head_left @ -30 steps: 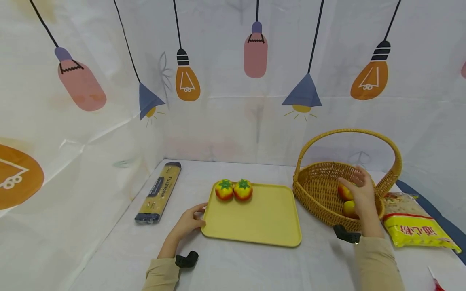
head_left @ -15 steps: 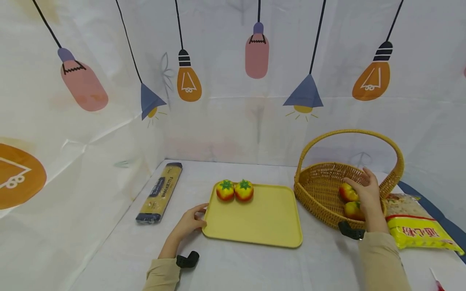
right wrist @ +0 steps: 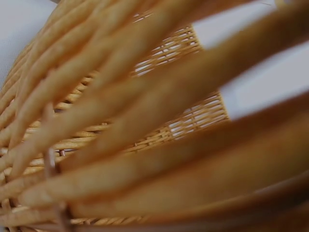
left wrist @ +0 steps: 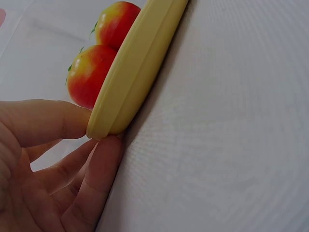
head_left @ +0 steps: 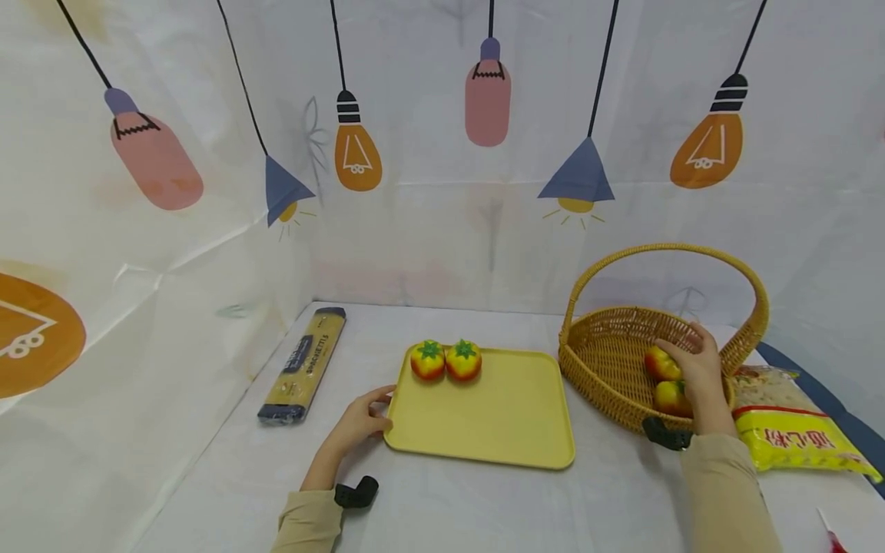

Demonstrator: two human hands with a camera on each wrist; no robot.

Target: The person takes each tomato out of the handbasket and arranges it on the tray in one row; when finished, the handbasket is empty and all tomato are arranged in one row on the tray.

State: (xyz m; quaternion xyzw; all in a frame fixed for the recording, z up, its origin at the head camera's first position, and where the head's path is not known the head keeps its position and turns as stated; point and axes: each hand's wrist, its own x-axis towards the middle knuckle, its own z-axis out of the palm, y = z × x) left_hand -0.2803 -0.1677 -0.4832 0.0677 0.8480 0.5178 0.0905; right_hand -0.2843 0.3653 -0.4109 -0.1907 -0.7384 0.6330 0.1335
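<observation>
In the head view my left hand (head_left: 358, 421) holds the left edge of a yellow tray (head_left: 484, 430). In the left wrist view the thumb and fingers pinch the tray's rim (left wrist: 129, 72). A pair of red-and-yellow toy tomatoes (head_left: 428, 361) with green tops sits at the tray's back left. My right hand (head_left: 704, 376) reaches inside a wicker basket (head_left: 608, 395), thumb and fingers spread apart. Two more red-and-yellow fruits, an upper one (head_left: 661, 363) and a lower one (head_left: 672, 398), lie beside it, partly hidden. The right wrist view shows blurred basket weave (right wrist: 145, 111), no fingers.
A spaghetti pack (head_left: 304, 367) lies left of the tray. Against the basket's right side rests a yellow-and-clear food bag (head_left: 802, 438). The basket's tall handle (head_left: 664, 247) arches over it. A red-tipped object (head_left: 833, 538) shows at the lower right edge.
My right hand has shifted slightly right within the basket, and more of the fruits' red shows beside it. The left hand and tray stay put.
</observation>
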